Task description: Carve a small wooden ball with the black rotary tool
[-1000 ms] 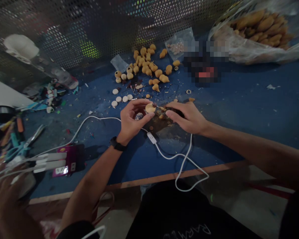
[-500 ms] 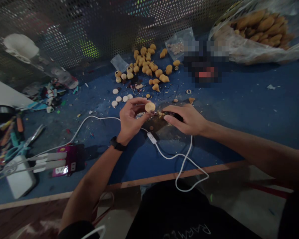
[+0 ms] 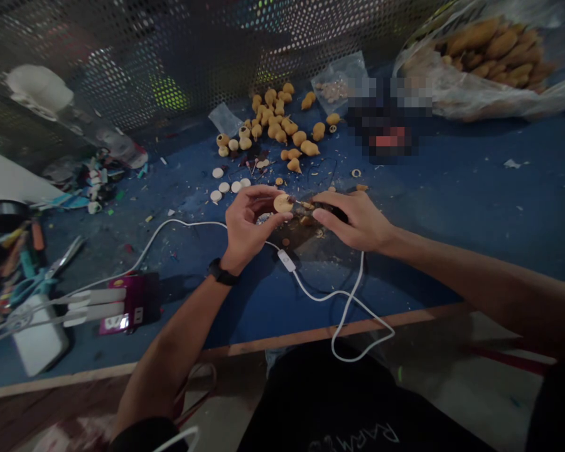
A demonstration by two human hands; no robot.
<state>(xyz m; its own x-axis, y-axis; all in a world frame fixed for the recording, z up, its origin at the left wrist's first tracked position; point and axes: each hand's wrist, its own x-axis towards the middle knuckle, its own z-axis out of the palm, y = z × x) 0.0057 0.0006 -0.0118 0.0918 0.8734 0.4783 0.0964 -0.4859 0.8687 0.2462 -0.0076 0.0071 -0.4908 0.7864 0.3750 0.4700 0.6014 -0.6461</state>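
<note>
Pinching a pale, round piece [image 3: 283, 203], the left hand [image 3: 246, 223] faces the right hand [image 3: 363, 223], curled around a slim-tipped tool [image 3: 338, 213], above the crumb-flecked blue bench [image 3: 456, 207]; perforated mesh [image 3: 207, 69] behind it.

A blue tabletop [image 3: 452, 207] with a wooden front edge [image 3: 282, 342], strewn with pale crumbs, carries a cluster of tan gourds [image 3: 289, 127] at twelve o'clock, a small clear bag of bits [image 3: 334, 88] at one and a large clear bag of gourds [image 3: 503, 56] at two. White discs [image 3: 223, 187] lie at ten, blue-handled scissors [image 3: 63, 263] at nine, a purple device [image 3: 132, 301] and white phone-like slab [image 3: 40, 339] at eight; a white cable [image 3: 317, 299] loops over the edge at six
</note>
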